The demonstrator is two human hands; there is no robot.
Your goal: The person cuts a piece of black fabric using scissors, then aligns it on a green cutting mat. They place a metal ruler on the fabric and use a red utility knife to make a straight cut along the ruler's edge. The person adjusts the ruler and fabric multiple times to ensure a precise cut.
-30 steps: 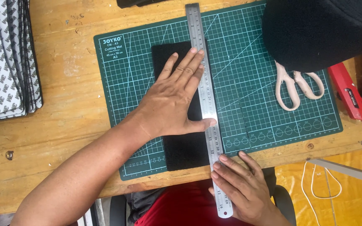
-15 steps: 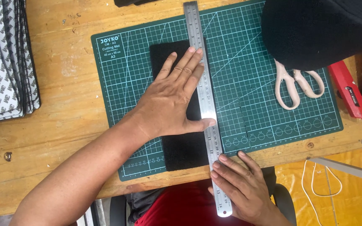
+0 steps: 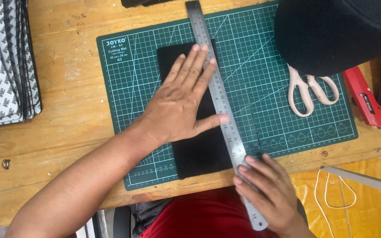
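Left hand (image 3: 179,110) flat on black fabric strip (image 3: 199,154) and steel ruler (image 3: 223,114), right hand (image 3: 267,194) pressing ruler's near end, green cutting mat (image 3: 128,105), wooden worktop (image 3: 67,123)

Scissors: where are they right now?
In the head view, the scissors lie on the right part of the green cutting mat, blades hidden under the black fabric, just left of the red cutter.
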